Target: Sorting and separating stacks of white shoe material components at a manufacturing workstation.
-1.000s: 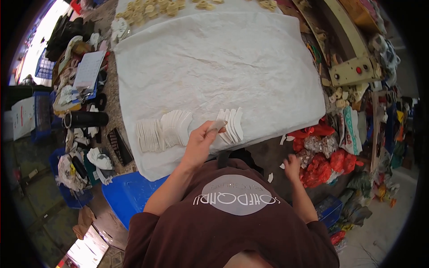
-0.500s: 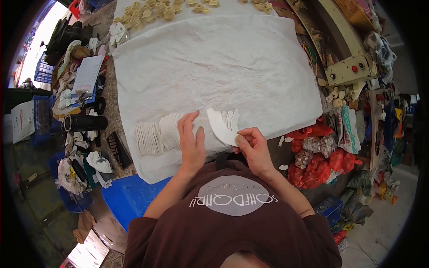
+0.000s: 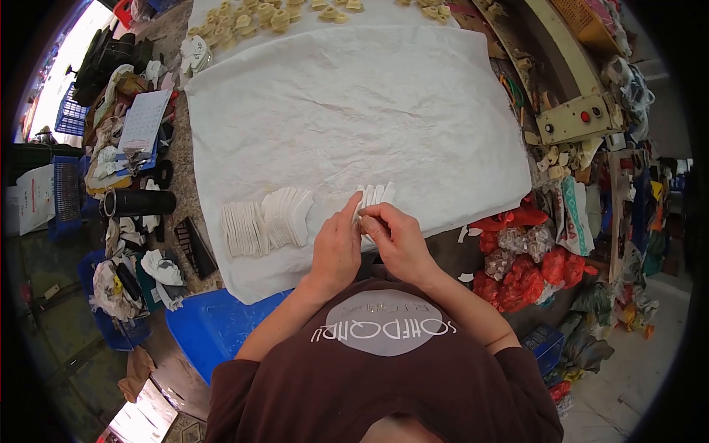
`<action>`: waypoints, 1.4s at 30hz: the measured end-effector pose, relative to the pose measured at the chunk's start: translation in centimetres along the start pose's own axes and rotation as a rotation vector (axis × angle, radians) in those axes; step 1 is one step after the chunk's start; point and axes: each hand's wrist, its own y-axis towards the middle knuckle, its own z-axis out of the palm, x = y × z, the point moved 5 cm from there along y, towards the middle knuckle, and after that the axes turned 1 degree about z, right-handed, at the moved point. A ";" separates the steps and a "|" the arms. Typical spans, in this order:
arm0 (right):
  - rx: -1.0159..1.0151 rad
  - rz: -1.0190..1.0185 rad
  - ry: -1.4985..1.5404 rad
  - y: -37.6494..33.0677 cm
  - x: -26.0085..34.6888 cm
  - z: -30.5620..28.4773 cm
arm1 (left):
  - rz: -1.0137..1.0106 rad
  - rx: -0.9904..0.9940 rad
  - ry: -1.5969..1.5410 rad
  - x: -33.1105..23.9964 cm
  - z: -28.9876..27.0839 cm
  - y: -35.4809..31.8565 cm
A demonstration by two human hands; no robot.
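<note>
At the near edge of the white cloth, my left hand (image 3: 337, 247) and my right hand (image 3: 399, 236) meet in front of my body. Between their fingers they pinch a white curved strip (image 3: 360, 202), seen nearly edge-on and mostly hidden by the fingers. Just beyond my right fingers, a few more white curved strips (image 3: 379, 193) lie fanned out. To the left of my left hand sits a long row of overlapping white strips (image 3: 267, 219), standing close together in two groups.
The white cloth (image 3: 354, 111) covers the table. Cream-coloured moulded pieces (image 3: 255, 16) lie along the far edge. A clipboard (image 3: 144, 125) and a black cylinder (image 3: 140, 202) are at the left. A control box (image 3: 580, 118) and red plastic bags (image 3: 517, 280) are at the right.
The curved strip in my right hand has turned from broad side to nearly edge-on and come left. My left hand has moved right and closed in on it, uncovering the row's right end.
</note>
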 end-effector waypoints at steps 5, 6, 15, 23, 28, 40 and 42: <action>0.071 0.139 0.078 0.0 -0.6 -0.2 | 0.226 0.026 0.442 -0.7 0.6 0.2; 0.088 0.172 0.078 0.0 -0.8 -0.1 | 0.225 0.026 0.443 -0.6 0.5 0.1; 0.153 0.276 0.127 0.2 -3.0 -0.2 | 0.261 0.119 0.605 -0.8 0.9 -0.3; 0.155 0.198 0.392 -0.1 -3.8 0.1 | -0.136 0.332 -0.349 0.5 0.8 0.4; 0.106 0.028 0.088 0.0 -3.0 -0.2 | -0.295 0.270 -0.419 1.0 1.1 0.0; -0.067 -0.518 -0.353 -1.5 -0.2 1.5 | -0.725 -0.004 -0.817 5.4 2.6 -1.9; -0.051 -0.519 -0.386 -1.3 -0.7 1.5 | -0.675 0.005 -0.781 5.6 2.4 -1.8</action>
